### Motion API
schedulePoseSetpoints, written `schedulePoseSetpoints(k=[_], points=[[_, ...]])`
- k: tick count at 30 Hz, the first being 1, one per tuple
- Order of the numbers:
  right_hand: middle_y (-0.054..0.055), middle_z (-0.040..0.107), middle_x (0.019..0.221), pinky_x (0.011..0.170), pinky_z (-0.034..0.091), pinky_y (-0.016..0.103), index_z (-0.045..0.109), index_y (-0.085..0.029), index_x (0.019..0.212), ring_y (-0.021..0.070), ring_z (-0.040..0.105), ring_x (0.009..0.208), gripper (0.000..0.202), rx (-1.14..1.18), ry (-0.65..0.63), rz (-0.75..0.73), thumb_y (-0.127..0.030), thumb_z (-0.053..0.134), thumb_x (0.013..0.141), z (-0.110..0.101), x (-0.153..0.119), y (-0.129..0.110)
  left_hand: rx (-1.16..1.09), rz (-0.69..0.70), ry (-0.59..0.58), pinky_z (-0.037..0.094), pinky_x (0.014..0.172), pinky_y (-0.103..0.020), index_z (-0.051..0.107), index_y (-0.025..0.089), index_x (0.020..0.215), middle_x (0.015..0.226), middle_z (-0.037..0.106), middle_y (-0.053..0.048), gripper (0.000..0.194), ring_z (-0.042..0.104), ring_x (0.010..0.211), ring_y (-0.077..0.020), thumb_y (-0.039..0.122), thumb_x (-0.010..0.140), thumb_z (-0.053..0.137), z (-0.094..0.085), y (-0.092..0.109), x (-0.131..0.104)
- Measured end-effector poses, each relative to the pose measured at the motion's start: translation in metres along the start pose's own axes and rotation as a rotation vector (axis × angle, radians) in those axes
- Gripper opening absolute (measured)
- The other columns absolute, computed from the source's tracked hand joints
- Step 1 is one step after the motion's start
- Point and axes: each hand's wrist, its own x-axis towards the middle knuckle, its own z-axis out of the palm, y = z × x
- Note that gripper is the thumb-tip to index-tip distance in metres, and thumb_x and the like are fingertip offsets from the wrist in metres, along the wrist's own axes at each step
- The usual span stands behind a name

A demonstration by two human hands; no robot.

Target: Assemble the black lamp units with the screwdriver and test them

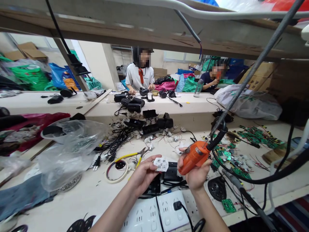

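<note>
Between the thumb and fingers of my left hand (pixel 145 175) is a small white plate (pixel 161 164) with several round metallic spots. My right hand (pixel 196 175) is wrapped round an orange electric screwdriver (pixel 195 157), which hangs from a coiled spring (pixel 241 87) and has a black cable. Its front end points left and down, to the right of the white plate and apart from it. Behind and below both hands lies a black housing (pixel 170 172) with black cables. White power strips (pixel 147 214) are nearer to me.
Yellow-handled cutters (pixel 127 157) and a tape roll (pixel 108 172) lie left of my hands. Green circuit boards (pixel 258 137) cover the right side. Black housings and cords (pixel 154 125) are piled ahead. A person (pixel 140 74) works across the table; another person (pixel 212 79) is farther right.
</note>
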Motion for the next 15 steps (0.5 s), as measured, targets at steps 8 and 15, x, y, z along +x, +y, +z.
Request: schedulePoseSetpoints(k=[8, 15], points=[[0.001, 0.055, 0.048, 0.034, 0.035, 0.024, 0.069, -0.02, 0.086, 0.0137, 0.046, 0.038, 0.077, -0.019, 0.018, -0.044, -0.088, 0.039, 0.067, 0.002, 0.001, -0.007, 0.038, -0.026, 0.006, 0.052, 0.079, -0.024, 0.065, 0.01, 0.09, 0.087, 0.066, -0.008, 0.039, 0.062, 0.08, -0.0143, 0.001, 0.055, 0.05, 0.002, 0.0, -0.002], [0.0, 0.055, 0.047, 0.036, 0.036, 0.025, 0.067, -0.017, 0.084, 0.0141, 0.046, 0.039, 0.078, -0.11, 0.157, -0.179, -0.088, 0.039, 0.065, -0.012, 0.033, -0.014, 0.459, 0.061, -0.013, 0.052, 0.073, -0.026, 0.063, 0.015, 0.098, 0.087, 0.066, -0.004, 0.04, 0.062, 0.076, -0.0142, 0.01, 0.059, 0.058, 0.014, -0.014, 0.0]])
